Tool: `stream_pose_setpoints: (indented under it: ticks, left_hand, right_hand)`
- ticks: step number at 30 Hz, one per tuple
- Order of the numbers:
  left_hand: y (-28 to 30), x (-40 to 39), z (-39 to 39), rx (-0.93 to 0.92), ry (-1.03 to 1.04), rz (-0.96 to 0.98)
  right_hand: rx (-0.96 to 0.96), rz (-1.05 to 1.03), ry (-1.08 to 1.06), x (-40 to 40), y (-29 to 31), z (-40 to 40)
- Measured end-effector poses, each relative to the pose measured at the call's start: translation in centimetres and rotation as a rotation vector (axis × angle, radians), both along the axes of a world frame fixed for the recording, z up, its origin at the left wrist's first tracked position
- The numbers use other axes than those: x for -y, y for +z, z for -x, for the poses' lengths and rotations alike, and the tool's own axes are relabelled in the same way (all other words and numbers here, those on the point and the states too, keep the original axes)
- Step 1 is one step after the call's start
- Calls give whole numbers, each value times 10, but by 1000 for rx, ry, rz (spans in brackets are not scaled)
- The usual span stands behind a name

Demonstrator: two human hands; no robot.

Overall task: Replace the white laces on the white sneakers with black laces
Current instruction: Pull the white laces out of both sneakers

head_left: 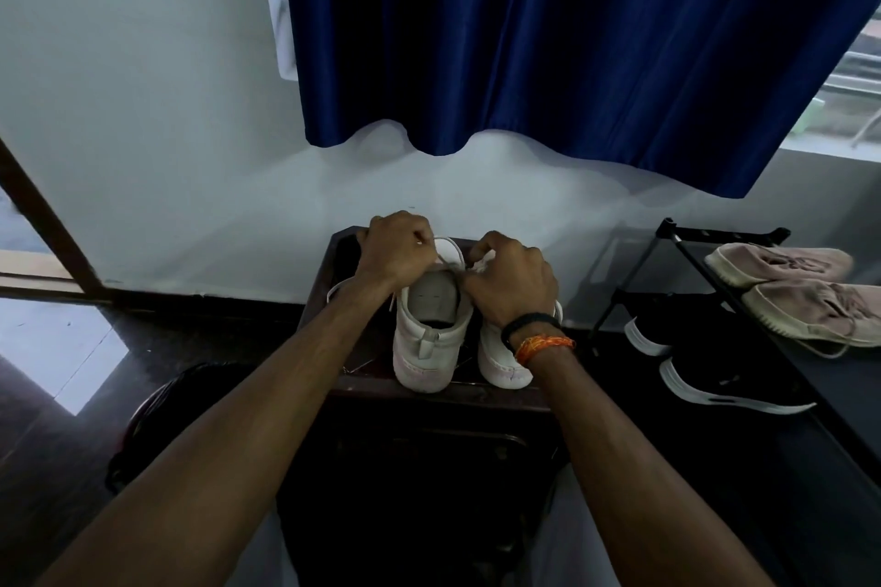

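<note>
Two white sneakers stand heel-towards-me on a small dark table. The left sneaker shows its open collar and grey insole. The right sneaker is partly covered by my right wrist. A white lace loops above the left sneaker's tongue. My left hand pinches one strand of that lace. My right hand, with a black band and orange thread at the wrist, pinches the lace from the other side. No black laces are visible.
A black shoe rack stands to the right, with beige shoes on top and black sneakers below. A dark blue curtain hangs over the white wall behind. A dark bin-like object sits at the left of the table.
</note>
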State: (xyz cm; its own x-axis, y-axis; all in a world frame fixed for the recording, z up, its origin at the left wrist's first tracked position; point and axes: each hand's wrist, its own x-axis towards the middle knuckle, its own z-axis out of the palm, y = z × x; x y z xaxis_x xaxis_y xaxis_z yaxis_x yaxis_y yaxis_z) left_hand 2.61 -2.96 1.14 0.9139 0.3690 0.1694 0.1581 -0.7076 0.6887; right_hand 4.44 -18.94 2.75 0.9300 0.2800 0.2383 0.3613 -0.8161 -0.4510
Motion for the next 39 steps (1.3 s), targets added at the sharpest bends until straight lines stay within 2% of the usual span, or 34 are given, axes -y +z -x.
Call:
stream_pose_setpoints:
  ticks: [4,6,8,11,15,16,20,22,24,27,28,29,31,33,35,37,39]
  left_hand:
    - [6,-3,6,79,236,298]
    - [1,-3,9,71,188,315]
    - [-5,-3,9,116,51,286]
    - [-5,-1,4,150,-189,114]
    - [-8,3,-4,72,-292,-437]
    - [-10,5,-5,68,-280,-507]
    - [-13,6,-8,177,-179,-516]
    - [-9,4,-4,278,-133,-368]
    - [-1,-2,4,317,-83,-78]
    - [4,-17,6,300,198,394]
    - [4,-22,7,272,296,523]
    - [3,-26,7,240,349,569]
    - [2,-28,7,179,269,411]
    - [9,-20,11,123,2,206]
    - [14,-9,10,75,-229,81]
    - [15,3,8,28,-326,21]
    - [11,10,3,23,-347,-189]
  right_hand:
    - [-51,-44,-33,2,0,0]
    - [-72,-59,-28,2,0,-1]
    - [-69,-72,-14,0,0,-2]
    - [-71,-90,-11,-1,1,-1]
    - [-96,-109,-18,0,2,-1]
    - [-94,-112,-20,0,2,0]
    - [-73,-107,-35,0,4,3]
    - [-64,-90,-36,-1,5,4]
    - [-65,-75,-45,1,5,3]
    - [-84,-72,-64,4,6,2]
    - [-87,-73,-67,5,6,2]
    - [-85,-73,-67,5,6,3]
    - [-80,-69,-60,4,6,4]
    - [-79,-67,-50,2,7,4]
    - [-75,-69,-40,1,8,4]
    - [-80,-76,-38,0,8,4]
    - [-91,-78,-41,0,8,3]
